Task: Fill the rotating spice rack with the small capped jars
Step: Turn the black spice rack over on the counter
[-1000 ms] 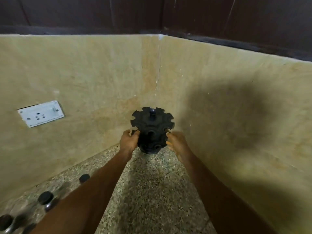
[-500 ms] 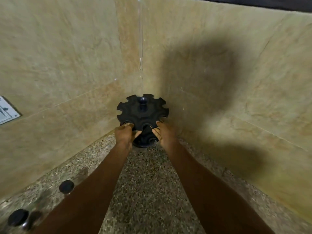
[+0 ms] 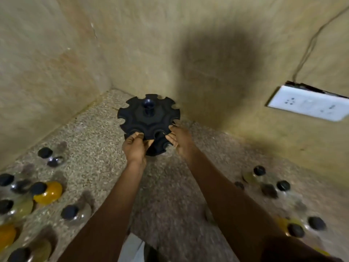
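Note:
A black rotating spice rack (image 3: 149,114) with notched rims stands empty on the speckled counter in the corner of two beige stone walls. My left hand (image 3: 135,147) grips the near edge of its top disc, fingers curled over a notch. My right hand (image 3: 179,139) holds the rack's right near side, fingers curled against the rim. Several small jars with black caps lie and stand on the counter, one group at the left (image 3: 47,191) and another at the right (image 3: 283,186). Some hold yellow or orange contents.
The speckled counter (image 3: 170,186) runs toward me between both jar groups. A white wall socket (image 3: 309,104) with a cable rising from it sits on the right wall. Walls close in behind and beside the rack.
The view has tilted down and shifted, bringing both jar groups and the right wall socket into sight. Both hands remain on the rack, which looks slightly further out from the corner.

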`<state>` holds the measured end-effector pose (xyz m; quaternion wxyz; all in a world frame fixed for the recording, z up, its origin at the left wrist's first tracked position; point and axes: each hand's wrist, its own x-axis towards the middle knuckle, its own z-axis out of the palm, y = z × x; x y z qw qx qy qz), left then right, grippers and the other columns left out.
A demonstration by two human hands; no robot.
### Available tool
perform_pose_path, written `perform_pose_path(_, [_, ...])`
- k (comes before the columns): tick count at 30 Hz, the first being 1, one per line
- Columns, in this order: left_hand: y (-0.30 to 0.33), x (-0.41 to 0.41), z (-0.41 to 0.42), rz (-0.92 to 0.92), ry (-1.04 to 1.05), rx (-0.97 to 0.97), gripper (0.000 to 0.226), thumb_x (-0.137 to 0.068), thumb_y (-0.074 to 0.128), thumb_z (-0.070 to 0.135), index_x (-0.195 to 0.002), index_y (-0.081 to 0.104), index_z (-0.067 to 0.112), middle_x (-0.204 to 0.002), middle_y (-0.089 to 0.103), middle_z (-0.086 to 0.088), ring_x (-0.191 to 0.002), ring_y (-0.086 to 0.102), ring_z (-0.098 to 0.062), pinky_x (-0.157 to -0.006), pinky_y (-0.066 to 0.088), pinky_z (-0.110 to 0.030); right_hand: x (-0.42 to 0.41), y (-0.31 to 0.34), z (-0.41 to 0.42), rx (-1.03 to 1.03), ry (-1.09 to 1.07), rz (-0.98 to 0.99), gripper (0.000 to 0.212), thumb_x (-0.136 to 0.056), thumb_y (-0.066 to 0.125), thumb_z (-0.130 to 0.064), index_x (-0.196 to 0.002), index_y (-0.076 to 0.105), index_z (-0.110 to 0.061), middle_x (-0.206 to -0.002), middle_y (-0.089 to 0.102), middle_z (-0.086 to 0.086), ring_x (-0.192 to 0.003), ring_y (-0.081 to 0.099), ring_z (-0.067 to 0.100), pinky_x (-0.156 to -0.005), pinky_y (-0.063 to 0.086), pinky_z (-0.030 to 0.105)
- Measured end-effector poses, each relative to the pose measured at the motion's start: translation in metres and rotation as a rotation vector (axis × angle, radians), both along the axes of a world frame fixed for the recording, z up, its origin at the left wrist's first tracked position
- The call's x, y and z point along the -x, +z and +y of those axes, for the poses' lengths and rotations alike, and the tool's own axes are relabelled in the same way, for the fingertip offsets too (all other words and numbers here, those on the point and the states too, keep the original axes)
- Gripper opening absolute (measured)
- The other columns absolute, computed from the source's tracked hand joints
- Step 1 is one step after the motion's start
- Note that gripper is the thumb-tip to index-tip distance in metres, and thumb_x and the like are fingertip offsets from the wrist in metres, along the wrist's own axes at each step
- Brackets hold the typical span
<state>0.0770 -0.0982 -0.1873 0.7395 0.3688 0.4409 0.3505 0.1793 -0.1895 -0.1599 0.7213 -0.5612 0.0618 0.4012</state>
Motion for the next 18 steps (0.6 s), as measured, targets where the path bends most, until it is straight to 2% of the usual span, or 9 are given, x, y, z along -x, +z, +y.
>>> perform_pose_path(2, [-0.002,0.013,-0.048,-0.038,-0.011,0.014,0.014,-0.094,0.054,-0.005,-0.089,0.064,0.003,-0.083,0.069,-0.009,-0.069,0.067,-0.019,-0.062,0.059,-0.03,0.015,-0.001,-0.047,-0.006,-0.028,0.012,0.04,-0.106,0.054,-0.009,-0.146,0.05,-0.008,-0.15,0.053,0.012,-0.139,0.051,0.031,-0.096,0.047,0.034])
perform_pose_path(5, [-0.005,0.028,-0.107,-0.057,-0.022,0.018,0.016,-0.094,0.055,-0.005,-0.087,0.065,0.006,-0.084,0.071,-0.008,-0.07,0.069,-0.02,-0.061,0.058,-0.031,0.03,-0.006,-0.106,-0.002,-0.046,0.024,0.041,-0.107,0.053,-0.009,-0.147,0.049,-0.005,-0.148,0.055,0.013,-0.139,0.052,0.032,-0.1,0.048,0.033])
perform_pose_path(9, [-0.005,0.034,-0.145,-0.091,-0.027,0.041,0.011,-0.094,0.055,-0.006,-0.095,0.063,0.002,-0.087,0.068,-0.012,-0.074,0.067,-0.023,-0.056,0.057,-0.026,0.035,-0.01,-0.153,-0.001,-0.016,-0.009,0.037,-0.107,0.054,-0.011,-0.143,0.052,-0.002,-0.146,0.056,0.019,-0.136,0.055,0.034,-0.108,0.048,0.037])
perform_pose_path(11, [-0.006,0.038,-0.154,-0.099,-0.054,0.079,0.011,-0.095,0.058,-0.002,-0.089,0.064,0.005,-0.086,0.069,-0.011,-0.076,0.067,-0.022,-0.058,0.059,-0.027,0.036,-0.01,-0.178,0.007,0.02,-0.055,0.034,-0.107,0.054,-0.014,-0.139,0.055,0.0,-0.141,0.06,0.022,-0.131,0.06,0.036,-0.11,0.05,0.039])
perform_pose_path(13, [-0.009,0.043,-0.162,-0.071,-0.112,0.11,0.006,-0.095,0.064,0.007,-0.09,0.066,0.008,-0.085,0.072,-0.01,-0.077,0.068,-0.021,-0.063,0.061,-0.027,0.038,-0.012,-0.204,0.08,0.029,-0.16,0.023,-0.107,0.055,-0.016,-0.124,0.066,-0.006,-0.135,0.064,0.027,-0.122,0.067,0.037,-0.107,0.053,0.04])
perform_pose_path(15, [-0.017,0.049,-0.17,-0.026,-0.178,0.126,0.011,-0.093,0.069,0.015,-0.099,0.068,0.006,-0.091,0.073,-0.013,-0.079,0.07,-0.023,-0.069,0.061,-0.031,0.043,-0.018,-0.228,0.183,-0.012,-0.291,0.013,-0.104,0.059,-0.015,-0.106,0.071,-0.012,-0.123,0.065,0.035,-0.109,0.07,0.041,-0.105,0.054,0.05])
perform_pose_path(17, [-0.029,0.054,-0.18,0.016,-0.242,0.12,0.016,-0.091,0.071,0.018,-0.103,0.069,0.007,-0.095,0.074,-0.013,-0.085,0.07,-0.024,-0.075,0.059,-0.033,0.043,-0.041,-0.247,0.373,-0.059,-0.464,0.014,-0.094,0.063,-0.028,-0.089,0.074,-0.021,-0.101,0.073,0.027,-0.092,0.072,0.039,-0.097,0.055,0.061])
perform_pose_path(18, [-0.034,0.057,-0.185,0.046,-0.28,0.1,0.016,-0.09,0.071,0.018,-0.102,0.07,0.009,-0.095,0.074,-0.011,-0.087,0.069,-0.025,-0.078,0.058,-0.035,0.043,-0.053,-0.256,0.459,-0.029,-0.553,0.02,-0.09,0.062,-0.035,-0.081,0.072,-0.019,-0.088,0.075,0.017,-0.083,0.071,0.035,-0.089,0.058,0.059])
